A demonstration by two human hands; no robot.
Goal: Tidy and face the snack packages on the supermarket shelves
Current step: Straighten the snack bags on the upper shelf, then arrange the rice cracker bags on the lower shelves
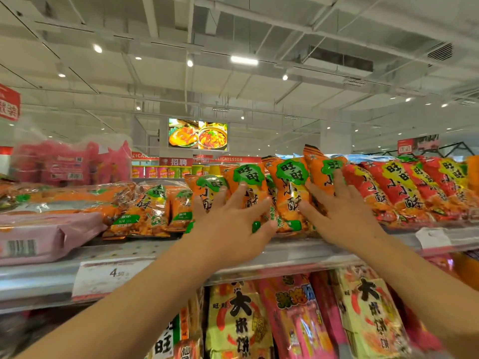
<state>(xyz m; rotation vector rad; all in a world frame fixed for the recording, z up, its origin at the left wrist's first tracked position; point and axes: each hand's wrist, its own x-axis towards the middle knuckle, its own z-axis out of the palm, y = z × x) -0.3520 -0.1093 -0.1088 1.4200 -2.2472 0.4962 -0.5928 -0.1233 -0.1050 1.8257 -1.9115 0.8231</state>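
Observation:
Several orange snack bags with green labels (pixel 291 187) stand upright on the top shelf (pixel 298 251) in the middle of the head view. My left hand (pixel 230 224) lies spread against the fronts of the left bags, thumb at a bag's lower edge. My right hand (pixel 342 211) presses with straight fingers on the rightmost orange bag (pixel 320 164), which leans right. More orange bags (pixel 150 211) lie flat to the left. Red bags with yellow labels (pixel 404 187) lean in a row to the right.
A pink pack (pixel 46 237) lies flat at the shelf's left end, under stacked clear-wrapped orange packs (pixel 64 198). Price tags (pixel 108 275) hang on the shelf rail. Below hang yellow and pink snack bags (pixel 298 317). Pink packages (pixel 70 164) stand behind at left.

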